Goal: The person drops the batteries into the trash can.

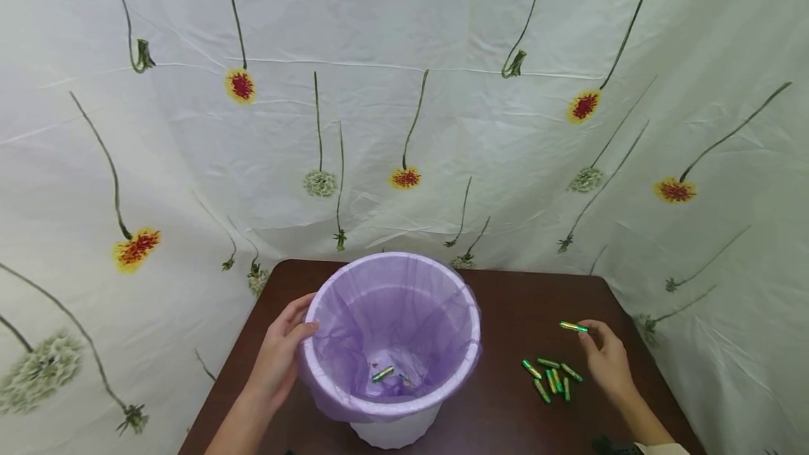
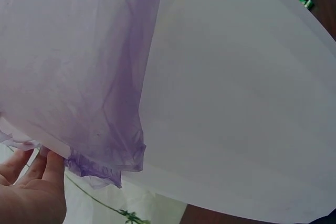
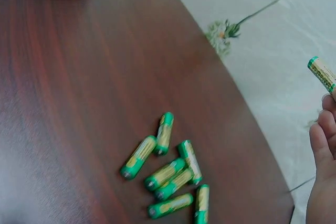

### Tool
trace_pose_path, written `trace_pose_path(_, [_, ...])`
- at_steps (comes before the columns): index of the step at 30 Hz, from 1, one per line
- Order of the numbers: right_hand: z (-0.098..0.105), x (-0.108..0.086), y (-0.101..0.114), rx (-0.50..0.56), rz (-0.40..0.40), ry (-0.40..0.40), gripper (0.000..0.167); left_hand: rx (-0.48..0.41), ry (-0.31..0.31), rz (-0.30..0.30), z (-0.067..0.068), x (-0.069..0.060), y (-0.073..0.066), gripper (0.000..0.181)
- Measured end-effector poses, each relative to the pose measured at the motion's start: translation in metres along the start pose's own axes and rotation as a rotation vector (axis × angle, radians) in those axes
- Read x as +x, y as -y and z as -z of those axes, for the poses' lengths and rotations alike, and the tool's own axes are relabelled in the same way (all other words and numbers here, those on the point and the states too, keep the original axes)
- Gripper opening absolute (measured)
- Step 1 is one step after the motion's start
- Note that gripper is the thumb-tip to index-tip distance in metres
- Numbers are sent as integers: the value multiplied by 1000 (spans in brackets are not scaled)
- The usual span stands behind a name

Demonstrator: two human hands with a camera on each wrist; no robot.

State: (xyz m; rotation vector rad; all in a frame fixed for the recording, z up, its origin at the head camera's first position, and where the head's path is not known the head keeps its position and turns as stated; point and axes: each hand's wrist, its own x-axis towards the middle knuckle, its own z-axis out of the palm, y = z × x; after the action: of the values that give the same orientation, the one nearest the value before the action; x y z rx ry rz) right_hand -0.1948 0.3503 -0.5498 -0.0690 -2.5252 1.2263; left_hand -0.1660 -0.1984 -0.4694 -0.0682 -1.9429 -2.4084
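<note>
A white bin [image 1: 395, 430] lined with a thin purple bag [image 1: 341, 399] stands on the table. My left hand [image 1: 278, 353] grips the bin's left rim, thumb over the edge and fingers outside, as the left wrist view [image 2: 39, 182] partly shows. Inside the bin lies a green-and-gold battery [image 1: 382, 373]. On the right, my right hand [image 1: 608, 357] pinches one battery [image 1: 574, 326] by its end, raised above the table. Several more batteries [image 1: 552, 379] lie loosely grouped to the left of that hand; the right wrist view shows the held battery [image 3: 321, 73] at its right edge.
The dark brown table [image 1: 505, 300] has rounded far corners. A white cloth [image 1: 404, 118] printed with flowers hangs behind it and along both sides. A dark sleeve or strap edge shows at my right wrist.
</note>
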Motion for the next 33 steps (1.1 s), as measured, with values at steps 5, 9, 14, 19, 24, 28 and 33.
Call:
trace_pose_path(5, [1, 11, 12, 15, 42, 27, 24, -11, 3, -12, -2, 1, 1, 51])
trace_pose_path(9, [2, 22, 26, 32, 69, 58, 25, -14, 1, -27, -3, 2, 0, 50])
trace_pose_path(14, [2, 34, 44, 23, 100, 86, 24, -11, -4, -27, -2, 2, 0, 50])
trace_pose_path(19, [4, 41, 58, 41, 124, 96, 24, -16, -4, -21, -2, 1, 2, 50])
trace_pose_path(24, [6, 50, 74, 90, 144, 128, 26, -20, -7, -21, -4, 2, 2, 50])
trace_pose_path(28, [7, 57, 91, 125, 155, 163, 28, -16, -9, -8, -5, 2, 2, 51])
trace_pose_path(33, [4, 67, 119, 168, 196, 182, 28, -6, -11, -11, -3, 3, 2, 50])
